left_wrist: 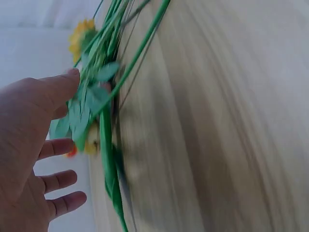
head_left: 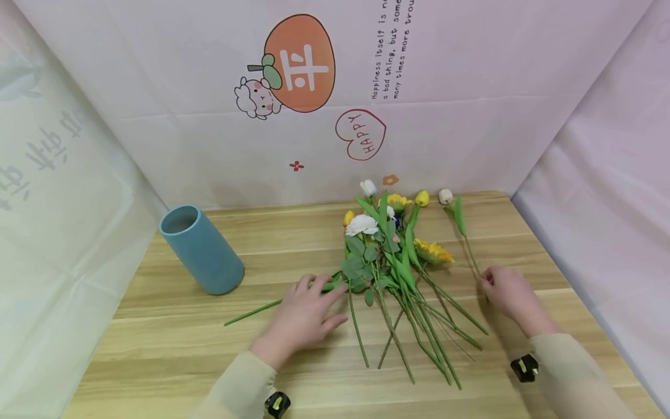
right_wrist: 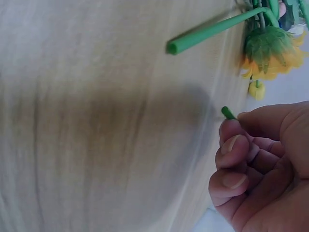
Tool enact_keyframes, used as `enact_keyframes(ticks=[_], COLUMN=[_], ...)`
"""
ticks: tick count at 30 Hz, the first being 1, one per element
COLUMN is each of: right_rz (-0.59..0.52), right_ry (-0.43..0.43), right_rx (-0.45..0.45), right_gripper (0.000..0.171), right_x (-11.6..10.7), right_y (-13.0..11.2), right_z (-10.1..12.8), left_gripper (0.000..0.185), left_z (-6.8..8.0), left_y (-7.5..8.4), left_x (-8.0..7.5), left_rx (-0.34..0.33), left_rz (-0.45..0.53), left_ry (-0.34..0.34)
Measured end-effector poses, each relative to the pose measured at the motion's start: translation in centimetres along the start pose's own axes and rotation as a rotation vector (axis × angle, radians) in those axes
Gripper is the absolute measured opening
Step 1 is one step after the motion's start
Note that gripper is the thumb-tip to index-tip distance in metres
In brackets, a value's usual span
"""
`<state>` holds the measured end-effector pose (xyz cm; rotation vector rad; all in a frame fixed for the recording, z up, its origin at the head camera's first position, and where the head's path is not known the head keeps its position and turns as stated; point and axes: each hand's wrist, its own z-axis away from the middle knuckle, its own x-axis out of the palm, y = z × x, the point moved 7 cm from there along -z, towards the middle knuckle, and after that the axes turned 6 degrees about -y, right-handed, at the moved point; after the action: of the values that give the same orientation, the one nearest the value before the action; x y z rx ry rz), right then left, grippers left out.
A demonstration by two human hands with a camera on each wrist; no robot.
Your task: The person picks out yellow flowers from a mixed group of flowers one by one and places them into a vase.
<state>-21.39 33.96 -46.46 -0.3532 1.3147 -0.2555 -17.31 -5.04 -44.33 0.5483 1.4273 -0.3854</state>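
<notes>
In the head view my right hand (head_left: pixel 513 295) pinches the lower stem of a white tulip (head_left: pixel 445 196) at the table's right side. The stem's cut end (right_wrist: pixel 227 112) sticks out between thumb and index finger in the right wrist view. My left hand (head_left: pixel 299 320) is spread at the near left of a loose pile of artificial flowers, fingers apart, over a green stem (head_left: pixel 252 312) that reaches out leftward. The pile holds a white bloom (head_left: pixel 362 224), a sunflower (head_left: pixel 433 251), a yellow tulip (head_left: pixel 421 198) and eucalyptus-like leaves (head_left: pixel 355 265), with crossed stems pointing toward me.
A blue vase (head_left: pixel 209 256) stands on the left of the wooden table (head_left: pixel 173 355), its mouth upward. White printed cloth (head_left: pixel 209 151) hangs behind the table and along both sides. Black wrist straps (head_left: pixel 524 368) show at both sleeves.
</notes>
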Motion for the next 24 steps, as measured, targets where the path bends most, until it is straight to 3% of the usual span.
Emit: enact_keyframes(ticks=[8,15,19,24], right_rz=[0.075,0.074,0.082,0.120], right_ry=[-0.030,-0.014,0.065,0.156], right_rx=[0.012,0.063,0.031,-0.090], right_gripper=[0.015,0.024,0.026,0.021], right_x=[0.2,0.2,-0.2,-0.2], right_y=[0.5,0.4,-1.7,-6.3], right_z=[-0.1,0.4,0.6,0.6], left_gripper=[0.055,0.047,0.038,0.025], left_z=[-0.7,-0.7,-0.6,-0.2], left_y=[2.7,2.6,2.1,1.1], left_x=[1.7,3.2,3.4,2.7], left_rx=[0.109,0.091,0.056,-0.002], left_rz=[-0.085,-0.054,-0.040,-0.023], left_ry=[-0.039,-0.071,-0.050,0.034])
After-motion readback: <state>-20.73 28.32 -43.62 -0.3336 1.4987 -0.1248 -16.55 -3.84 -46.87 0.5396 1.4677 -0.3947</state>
